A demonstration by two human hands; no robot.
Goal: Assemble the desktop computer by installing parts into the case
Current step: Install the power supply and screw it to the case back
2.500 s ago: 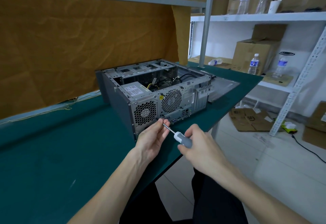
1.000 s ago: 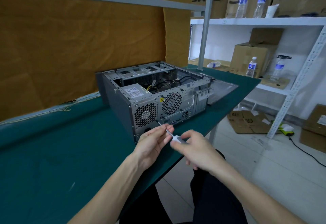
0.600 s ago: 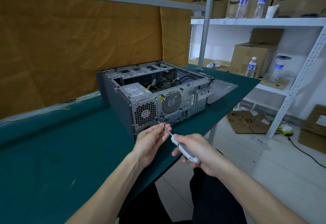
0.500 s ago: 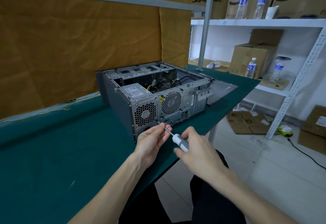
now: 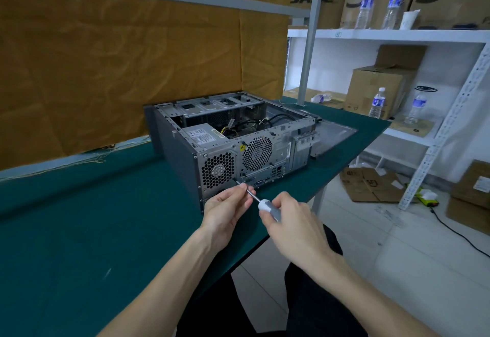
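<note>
Computer case [image 5: 228, 138] on its side near bench [image 5: 79, 230] front edge, power supply [image 5: 201, 135] seated. Right hand [image 5: 289, 220] grips screwdriver [image 5: 261, 204]; left hand [image 5: 228, 208] pinches shaft at rear-panel screw. Side panel [image 5: 334, 135] still off.

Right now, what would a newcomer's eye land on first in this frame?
Probably the open case lying on its side on the green table, rear fans facing the camera. Next, the two hands at its lower rear edge: the right hand grips a screwdriver by the handle while the left hand pinches its shaft, tip at the rear panel. Behind hangs a big orange cloth.
</note>
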